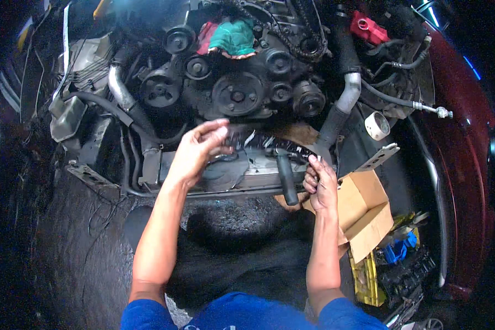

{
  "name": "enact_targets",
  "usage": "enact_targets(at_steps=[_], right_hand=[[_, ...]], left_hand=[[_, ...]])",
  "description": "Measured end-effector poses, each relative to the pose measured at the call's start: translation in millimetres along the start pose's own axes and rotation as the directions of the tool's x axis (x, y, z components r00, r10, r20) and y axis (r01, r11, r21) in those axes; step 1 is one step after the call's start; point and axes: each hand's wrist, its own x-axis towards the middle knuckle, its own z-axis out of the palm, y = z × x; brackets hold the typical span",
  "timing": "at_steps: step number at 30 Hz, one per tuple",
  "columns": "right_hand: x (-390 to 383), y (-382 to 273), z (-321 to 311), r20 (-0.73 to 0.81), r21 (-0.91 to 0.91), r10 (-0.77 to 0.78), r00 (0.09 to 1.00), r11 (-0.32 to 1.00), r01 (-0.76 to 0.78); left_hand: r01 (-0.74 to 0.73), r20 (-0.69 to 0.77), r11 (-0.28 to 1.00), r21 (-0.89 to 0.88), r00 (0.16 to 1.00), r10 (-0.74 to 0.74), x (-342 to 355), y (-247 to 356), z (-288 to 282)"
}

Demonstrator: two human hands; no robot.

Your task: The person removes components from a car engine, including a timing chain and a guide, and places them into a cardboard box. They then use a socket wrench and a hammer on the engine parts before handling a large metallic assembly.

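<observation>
My right hand (322, 181) grips the right end of a long, dark, glossy strip (267, 140) with white glints, held across the front of the engine; what exactly it is, I cannot make out. My left hand (201, 148) is raised at the strip's other end, fingers apart and curved, slightly blurred. Just left of my right hand, a black cylindrical piece (286, 179) angles down over the grey front crossmember (258, 170). Behind my hands are the engine's pulleys (236, 96), with green and red cloths (231, 38) above them.
An open cardboard box (368, 209) sits at lower right, above a yellow tray (366, 278) with blue and dark items. Metal pipes (346, 93) and hoses flank the engine, a white roll (377, 124) and red part (368, 27) are at right, beside the dark red car body (467, 176).
</observation>
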Motion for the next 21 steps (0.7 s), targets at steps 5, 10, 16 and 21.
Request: enact_targets(at_steps=[5,10,16,21], right_hand=[[-1.6,7.6,0.4,0.034,0.029,0.052,0.998,0.998,-0.053],[-5.4,16.0,-4.1,0.03,0.037,0.076,0.997,0.996,-0.077],[2.7,39.4,-4.7,0.169,-0.507,-0.546,0.821,0.666,0.547],[-4.1,46.7,-4.7,0.152,-0.608,-0.638,0.755,0.542,0.58]], left_hand=[[-0.086,-0.022,0.919,-0.386,0.996,0.084,12.8,-16.4,-4.3],[-0.109,-0.077,0.904,-0.413,0.993,0.085,14.6,-26.7,0.3],[-0.115,-0.076,0.885,-0.452,0.993,0.09,16.4,-31.4,2.6],[-0.07,-0.018,0.883,-0.463,0.997,0.069,19.2,-32.0,1.2]])
